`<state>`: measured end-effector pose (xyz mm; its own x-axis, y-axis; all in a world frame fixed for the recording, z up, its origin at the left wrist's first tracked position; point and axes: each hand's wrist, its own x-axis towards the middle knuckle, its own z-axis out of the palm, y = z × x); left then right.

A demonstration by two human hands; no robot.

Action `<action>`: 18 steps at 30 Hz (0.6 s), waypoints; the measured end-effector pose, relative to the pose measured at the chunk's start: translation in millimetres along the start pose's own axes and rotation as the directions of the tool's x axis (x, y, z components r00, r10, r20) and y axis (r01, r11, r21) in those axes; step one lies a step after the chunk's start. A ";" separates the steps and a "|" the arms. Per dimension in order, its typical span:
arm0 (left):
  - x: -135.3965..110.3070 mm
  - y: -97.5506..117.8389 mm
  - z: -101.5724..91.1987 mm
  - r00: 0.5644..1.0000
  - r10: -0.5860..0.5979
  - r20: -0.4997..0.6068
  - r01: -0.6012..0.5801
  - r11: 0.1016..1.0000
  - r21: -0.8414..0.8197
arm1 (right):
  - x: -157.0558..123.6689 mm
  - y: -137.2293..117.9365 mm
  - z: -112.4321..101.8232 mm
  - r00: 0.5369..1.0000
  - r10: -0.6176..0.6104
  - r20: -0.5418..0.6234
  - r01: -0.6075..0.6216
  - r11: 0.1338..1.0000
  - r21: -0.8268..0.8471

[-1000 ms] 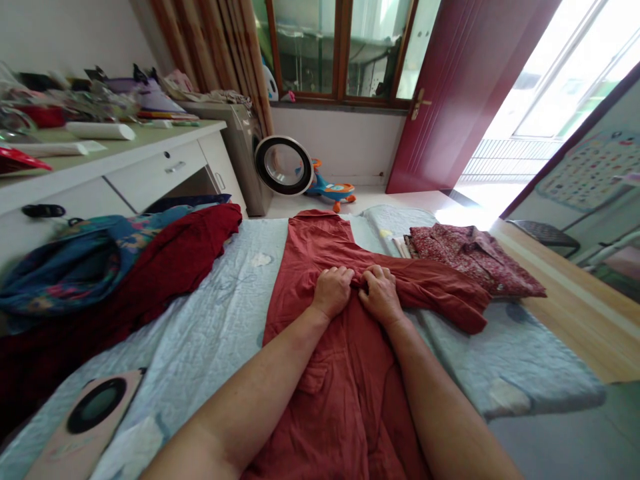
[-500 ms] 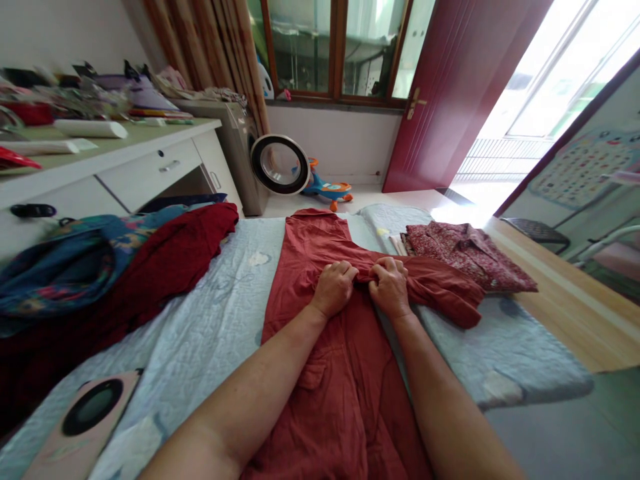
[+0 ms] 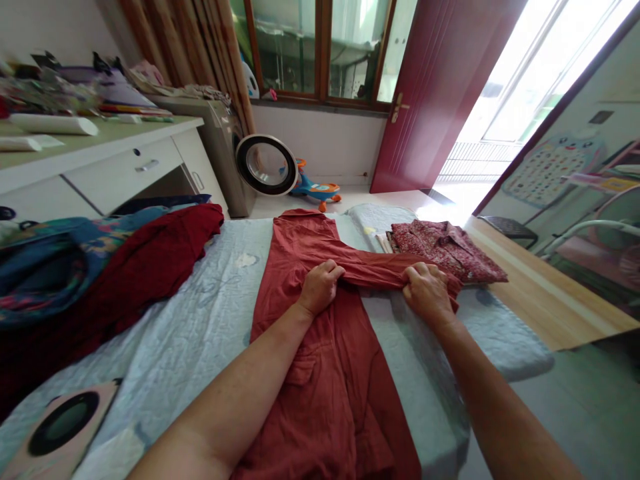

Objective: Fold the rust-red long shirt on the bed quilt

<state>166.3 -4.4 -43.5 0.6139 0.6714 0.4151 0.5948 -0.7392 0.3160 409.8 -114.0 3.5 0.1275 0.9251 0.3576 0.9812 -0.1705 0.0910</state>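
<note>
A rust-red long-sleeved garment (image 3: 305,347), with a collar at its far end and a pocket flap, lies spread on the pale blue quilted cover (image 3: 200,320). One sleeve stretches out to the right. My left hand (image 3: 321,287) is closed on the sleeve near the armhole. Farther along, my right hand (image 3: 427,290) grips the same sleeve near its cuff, and the cloth between both hands is drawn fairly straight. Just beyond the right hand, a folded red patterned shirt (image 3: 445,248) rests on a small pile.
Dark red cloth (image 3: 165,267) and a blue floral garment (image 3: 50,267) are heaped at left. A pink case with a black oval (image 3: 65,423) lies near front left. A white desk (image 3: 115,167), an open washer door (image 3: 267,165) and a ride-on toy (image 3: 317,190) stand beyond; a wooden board (image 3: 545,280) is at right.
My right hand has slid rightward along the sleeve toward the cuff, away from my left hand, and the sleeve looks straighter. The whole view has shifted slightly right.
</note>
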 end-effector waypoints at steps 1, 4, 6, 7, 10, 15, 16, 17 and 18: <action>0.1 -0.7 0.3 1.000 0.004 -0.002 -0.004 1.000 0.000 | -2.0 7.8 -1.6 1.000 0.017 0.000 -0.017 1.000 0.002; 1.0 -1.5 0.5 0.999 0.042 0.001 -0.042 0.999 0.019 | -9.8 26.4 -1.0 0.997 0.073 -0.032 -0.070 0.994 0.083; 1.4 -0.3 -0.4 0.998 0.069 -0.007 -0.069 0.996 0.058 | -16.8 35.0 3.1 0.989 0.122 -0.082 -0.109 0.982 0.152; 1.4 1.0 -1.2 0.997 0.080 -0.013 -0.078 0.993 0.084 | -20.6 38.4 5.5 0.981 0.158 -0.117 -0.136 0.975 0.177; 0.2 7.0 -3.6 0.996 0.094 -0.009 -0.091 0.984 0.154 | -31.9 46.4 9.2 0.921 0.333 -0.204 -0.284 0.929 0.236; -4.7 17.8 -5.0 0.988 0.085 0.125 -0.108 0.976 0.191 | -48.6 53.6 -0.1 0.764 0.634 0.122 -0.622 0.670 0.405; -5.6 19.1 -5.0 0.986 0.078 0.146 -0.105 0.976 0.193 | -51.7 53.7 -2.0 0.744 0.640 0.193 -0.652 0.631 0.420; -6.3 20.0 -4.8 0.985 0.067 0.160 -0.098 0.977 0.192 | -54.5 53.5 -3.4 0.742 0.625 0.241 -0.657 0.610 0.443; -6.7 20.4 -4.7 0.984 0.056 0.167 -0.088 0.978 0.188 | -57.0 53.0 -4.1 0.757 0.597 0.266 -0.640 0.597 0.483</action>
<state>171.8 -24.3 -35.9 0.7243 0.6282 0.2840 0.6255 -0.7721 0.1126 454.0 -177.1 -8.2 0.7207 0.6889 0.0780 0.5746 -0.5306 -0.6232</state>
